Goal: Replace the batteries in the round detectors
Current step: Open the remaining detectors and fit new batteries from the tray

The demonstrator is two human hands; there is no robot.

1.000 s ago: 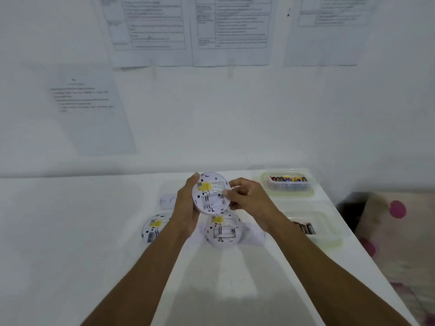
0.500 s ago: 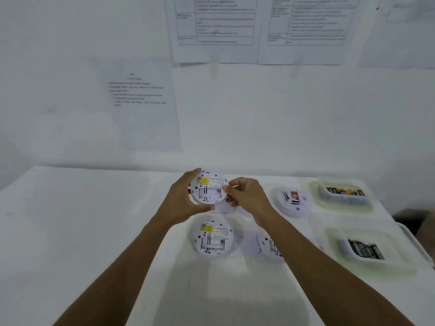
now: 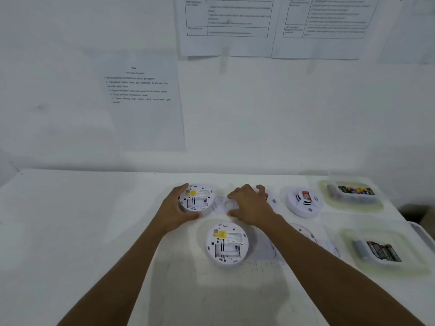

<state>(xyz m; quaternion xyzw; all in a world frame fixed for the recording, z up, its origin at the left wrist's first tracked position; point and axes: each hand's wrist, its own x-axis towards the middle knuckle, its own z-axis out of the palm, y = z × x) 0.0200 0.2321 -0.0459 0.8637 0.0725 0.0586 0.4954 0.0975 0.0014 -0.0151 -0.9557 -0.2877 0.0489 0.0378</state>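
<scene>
Left hand (image 3: 176, 209): you've got it curled round the rim of the far detector (image 3: 197, 200), which sits back-up on the table (image 3: 94, 220).
Right hand (image 3: 250, 205): spread over the loose cover plate (image 3: 221, 205); can't tell if it's pinching anything.
Near detector (image 3: 227, 243): open, and the bays look empty.
Watch out: there are two battery trays, far tray (image 3: 355, 191) and near tray (image 3: 379, 251). Grab from the wrong one and you'll probably reload dead cells.
</scene>
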